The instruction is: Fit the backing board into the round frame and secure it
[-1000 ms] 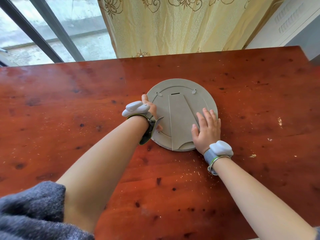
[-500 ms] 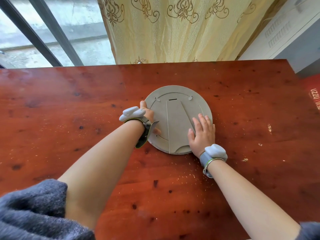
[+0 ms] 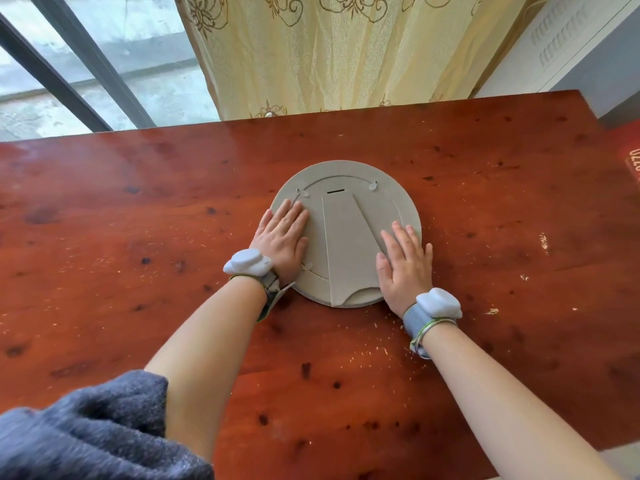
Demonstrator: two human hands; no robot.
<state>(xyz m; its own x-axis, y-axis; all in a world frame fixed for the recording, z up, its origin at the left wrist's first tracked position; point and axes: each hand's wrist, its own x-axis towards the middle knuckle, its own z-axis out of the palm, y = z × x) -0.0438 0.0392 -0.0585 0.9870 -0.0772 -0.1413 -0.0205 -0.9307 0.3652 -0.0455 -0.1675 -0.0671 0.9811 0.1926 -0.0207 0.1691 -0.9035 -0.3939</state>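
The round frame (image 3: pixel 346 174) lay face down near the middle of the wooden table (image 3: pixel 138 220), between the two hands and partly under both. The left hand (image 3: pixel 282 237) rested flat on the frame's left side, fingers straight and close together, pointing away from the person; it gripped nothing. The right hand (image 3: pixel 407 268) lay flat on the right side in the same manner — palm down, fingers spread a little, the heel of the hand reaching past the near rim onto the table. It too held nothing and only pressed.

One frame showed, with one backing board (image 3: pixel 353 192) seated inside its ring. One easel stand (image 3: pixel 348 251) ran down the middle of the board between the hands. Three small turn clips could be counted: two at the far edge (image 3: pixel 373 185), left and right of a short dark slot (image 3: pixel 334 191), and one near the left wrist, half hidden. Each wrist carried one white device on a band (image 3: pixel 439 303).

Frame, board and stand were all the same dull grey-beige, matte like pressed card. A thin curved seam marked where the board met the ring. The stand was a flat tapering panel — narrow at the far end, wider toward the person, with a curved cut at its near end. Pale specks of sawdust dotted the red-brown tabletop around it.
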